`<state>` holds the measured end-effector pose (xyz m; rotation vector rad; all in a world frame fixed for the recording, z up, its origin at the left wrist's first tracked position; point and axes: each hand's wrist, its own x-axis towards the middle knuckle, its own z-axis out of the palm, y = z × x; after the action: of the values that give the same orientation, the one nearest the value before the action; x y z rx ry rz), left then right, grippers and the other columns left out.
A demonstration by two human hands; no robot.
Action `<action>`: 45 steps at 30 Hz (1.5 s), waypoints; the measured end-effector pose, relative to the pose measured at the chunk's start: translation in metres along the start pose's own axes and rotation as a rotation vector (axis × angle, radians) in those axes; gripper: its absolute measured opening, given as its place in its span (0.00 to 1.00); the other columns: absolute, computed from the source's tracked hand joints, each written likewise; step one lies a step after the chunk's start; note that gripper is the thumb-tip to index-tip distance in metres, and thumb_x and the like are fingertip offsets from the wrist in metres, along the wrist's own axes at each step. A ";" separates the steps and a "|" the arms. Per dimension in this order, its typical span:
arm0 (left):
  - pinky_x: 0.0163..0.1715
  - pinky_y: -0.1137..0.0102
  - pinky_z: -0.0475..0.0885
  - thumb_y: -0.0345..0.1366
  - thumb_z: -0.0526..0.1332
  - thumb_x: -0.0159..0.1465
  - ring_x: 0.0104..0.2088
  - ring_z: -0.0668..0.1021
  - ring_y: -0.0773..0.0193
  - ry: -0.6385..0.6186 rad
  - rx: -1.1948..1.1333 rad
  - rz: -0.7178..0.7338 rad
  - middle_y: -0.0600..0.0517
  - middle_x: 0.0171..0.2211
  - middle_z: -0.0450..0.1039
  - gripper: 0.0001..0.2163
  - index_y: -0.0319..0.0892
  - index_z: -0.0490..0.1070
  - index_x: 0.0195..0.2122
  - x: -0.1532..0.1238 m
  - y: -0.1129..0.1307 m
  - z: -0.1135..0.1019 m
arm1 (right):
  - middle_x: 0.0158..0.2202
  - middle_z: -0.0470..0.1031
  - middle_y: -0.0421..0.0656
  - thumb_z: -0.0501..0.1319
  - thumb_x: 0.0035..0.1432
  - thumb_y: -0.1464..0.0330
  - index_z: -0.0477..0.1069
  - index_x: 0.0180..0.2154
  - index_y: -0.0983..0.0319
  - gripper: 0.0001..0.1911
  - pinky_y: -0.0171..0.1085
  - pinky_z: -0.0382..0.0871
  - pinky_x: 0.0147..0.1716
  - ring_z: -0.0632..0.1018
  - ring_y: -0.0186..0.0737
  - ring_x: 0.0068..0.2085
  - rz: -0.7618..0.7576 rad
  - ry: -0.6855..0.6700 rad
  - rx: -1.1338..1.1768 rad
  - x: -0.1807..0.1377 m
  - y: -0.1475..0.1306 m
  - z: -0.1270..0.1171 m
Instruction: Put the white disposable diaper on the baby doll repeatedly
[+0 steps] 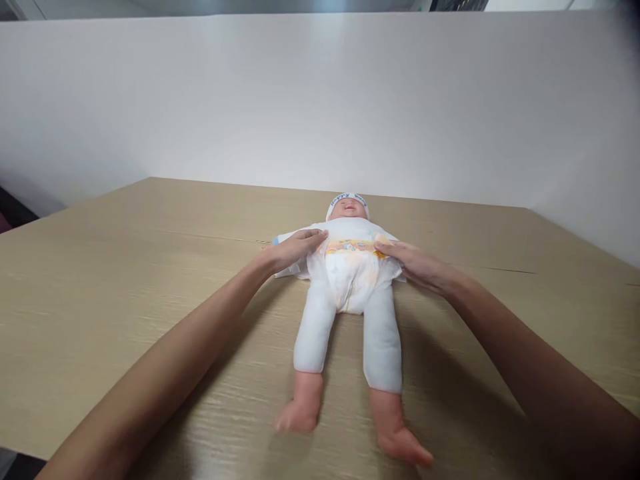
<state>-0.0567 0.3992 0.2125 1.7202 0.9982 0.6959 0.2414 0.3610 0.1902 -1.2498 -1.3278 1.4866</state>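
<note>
My left hand [295, 248] and right hand [415, 261] lie flat, fingers pressed together, on the white padded diaper [353, 275] of a pink plastic baby doll [383, 347].

1. Finding: I am working at a staged indoor station, a practice or demonstration bench rather than a lived-in room.
2. Evidence: a broad, pale wood-grain table [125, 280] lies before me, carrying a baby doll [350, 267] dressed in a diaper.
3. Evidence: a plain white partition [320, 100] stands along the table's far edge. Above it shows a narrow strip of the wider room, too slight to identify.
</note>
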 end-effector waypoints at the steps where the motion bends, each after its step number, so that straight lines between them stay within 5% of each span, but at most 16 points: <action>1: 0.48 0.63 0.73 0.64 0.59 0.69 0.49 0.79 0.50 -0.031 -0.037 -0.005 0.46 0.47 0.82 0.26 0.43 0.77 0.44 -0.001 0.002 -0.001 | 0.58 0.85 0.46 0.69 0.69 0.54 0.85 0.51 0.58 0.17 0.40 0.81 0.53 0.84 0.50 0.56 0.010 -0.013 0.027 -0.001 0.000 0.000; 4: 0.45 0.63 0.73 0.67 0.58 0.69 0.47 0.81 0.51 -0.096 -0.068 -0.035 0.46 0.48 0.82 0.29 0.43 0.78 0.46 -0.006 0.009 -0.002 | 0.60 0.84 0.46 0.66 0.72 0.55 0.84 0.52 0.58 0.17 0.39 0.81 0.55 0.83 0.50 0.60 0.019 -0.042 0.072 -0.003 -0.001 0.001; 9: 0.41 0.66 0.73 0.58 0.76 0.56 0.47 0.81 0.53 -0.067 -0.013 -0.076 0.49 0.47 0.80 0.31 0.45 0.75 0.54 -0.011 0.019 0.002 | 0.60 0.84 0.45 0.66 0.72 0.57 0.84 0.52 0.57 0.15 0.41 0.79 0.61 0.82 0.49 0.63 0.012 -0.032 0.104 -0.007 -0.002 0.005; 15: 0.35 0.67 0.73 0.55 0.67 0.66 0.35 0.79 0.62 -0.161 -0.122 -0.062 0.50 0.40 0.80 0.20 0.45 0.75 0.49 -0.011 0.003 0.000 | 0.59 0.84 0.47 0.69 0.69 0.54 0.84 0.52 0.58 0.18 0.43 0.81 0.58 0.82 0.52 0.61 -0.031 -0.069 0.088 -0.019 0.001 0.007; 20: 0.38 0.67 0.76 0.50 0.68 0.66 0.39 0.81 0.61 -0.183 -0.172 -0.081 0.48 0.44 0.82 0.19 0.45 0.77 0.52 -0.009 -0.003 -0.008 | 0.57 0.85 0.51 0.71 0.63 0.47 0.81 0.50 0.59 0.25 0.48 0.82 0.54 0.84 0.56 0.57 -0.073 0.064 -0.012 -0.020 0.011 0.007; 25: 0.47 0.64 0.77 0.47 0.70 0.62 0.48 0.81 0.57 -0.169 -0.128 -0.088 0.46 0.49 0.83 0.16 0.44 0.81 0.48 -0.009 0.010 -0.012 | 0.51 0.85 0.50 0.68 0.64 0.44 0.77 0.51 0.58 0.27 0.48 0.80 0.52 0.85 0.51 0.50 -0.322 0.479 -0.351 -0.046 0.044 -0.002; 29: 0.45 0.65 0.76 0.44 0.69 0.63 0.45 0.81 0.57 -0.103 -0.025 -0.159 0.49 0.45 0.83 0.16 0.45 0.80 0.50 -0.010 0.019 -0.016 | 0.48 0.84 0.50 0.61 0.71 0.50 0.78 0.52 0.60 0.22 0.49 0.77 0.47 0.82 0.50 0.41 -0.446 0.541 -0.794 -0.071 0.067 -0.013; 32: 0.47 0.65 0.75 0.37 0.63 0.66 0.47 0.81 0.57 0.030 0.155 -0.163 0.49 0.49 0.82 0.11 0.45 0.80 0.49 -0.012 0.030 -0.013 | 0.48 0.84 0.50 0.60 0.71 0.54 0.79 0.51 0.59 0.18 0.52 0.73 0.49 0.81 0.54 0.45 -0.483 0.547 -1.000 -0.071 0.074 -0.018; 34: 0.50 0.62 0.74 0.31 0.57 0.67 0.49 0.80 0.57 0.172 0.303 -0.072 0.47 0.53 0.81 0.12 0.44 0.77 0.48 -0.014 0.042 -0.001 | 0.47 0.84 0.50 0.60 0.71 0.56 0.79 0.50 0.58 0.16 0.52 0.71 0.50 0.80 0.58 0.50 -0.483 0.558 -1.065 -0.066 0.076 -0.018; 37: 0.56 0.58 0.72 0.30 0.54 0.70 0.55 0.78 0.53 0.287 0.521 0.258 0.46 0.55 0.80 0.12 0.43 0.74 0.50 -0.017 0.062 0.030 | 0.43 0.83 0.49 0.61 0.70 0.57 0.78 0.43 0.57 0.12 0.49 0.69 0.47 0.80 0.57 0.48 -0.450 0.580 -1.055 -0.059 0.079 -0.015; 40: 0.62 0.55 0.68 0.38 0.55 0.75 0.60 0.75 0.50 0.121 0.702 0.541 0.45 0.55 0.79 0.11 0.43 0.75 0.50 -0.014 0.074 0.064 | 0.35 0.80 0.44 0.64 0.67 0.56 0.77 0.41 0.56 0.11 0.46 0.67 0.43 0.79 0.52 0.43 -0.365 0.612 -0.957 -0.056 0.080 -0.012; 45: 0.62 0.51 0.66 0.48 0.58 0.75 0.59 0.73 0.45 -0.045 0.868 0.511 0.44 0.54 0.80 0.14 0.44 0.78 0.47 0.000 0.066 0.087 | 0.30 0.79 0.39 0.67 0.62 0.53 0.75 0.41 0.55 0.13 0.44 0.67 0.42 0.80 0.50 0.40 -0.216 0.631 -0.818 -0.056 0.076 -0.009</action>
<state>0.0344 0.3476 0.2440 2.7997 0.8854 0.5570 0.2673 0.2970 0.1254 -1.7949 -1.5818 0.2926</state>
